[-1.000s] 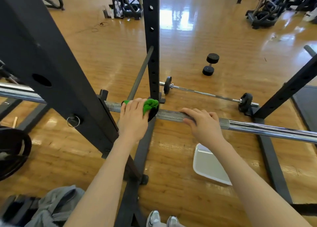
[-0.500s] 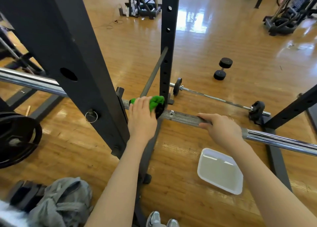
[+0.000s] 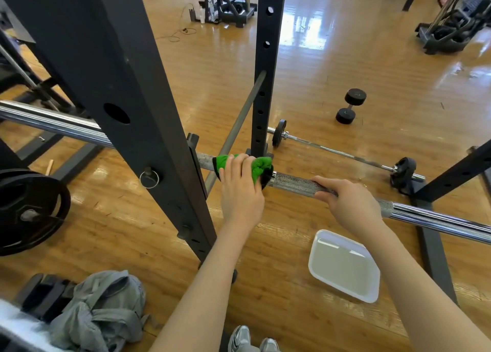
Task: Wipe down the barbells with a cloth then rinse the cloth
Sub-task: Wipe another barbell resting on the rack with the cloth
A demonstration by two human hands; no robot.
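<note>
Barbell (image 3: 295,183): it runs across in front of me on the rack, its rough knurled part under my hands and smooth chrome out at both ends. The near black upright (image 3: 125,107) hides a stretch of it on my left.
Cloth (image 3: 259,167): green, bunched over the bar just right of that upright. My left hand covers its middle, so only a green edge shows on each side of my fingers.
Left hand (image 3: 240,189): my fingers lie over the cloth and bend down across the bar's far side. My fingertips and thumb are out of sight, so I cannot tell how fully I wrap it.
Right hand (image 3: 350,200): curled round the knurled part just right of the cloth, bare skin on metal, thumb hidden beneath.
White tray (image 3: 345,266): on the wooden floor below my right forearm. I cannot tell whether it holds water.
Second barbell (image 3: 342,151): thinner, lying on the floor beyond the bar, a small plate at each end.
Dumbbell (image 3: 350,105): black, farther back on the floor.
Weight plate (image 3: 29,210): black, on my far left, cut by the frame edge.
Grey garment (image 3: 103,311): crumpled on the floor near my feet.
</note>
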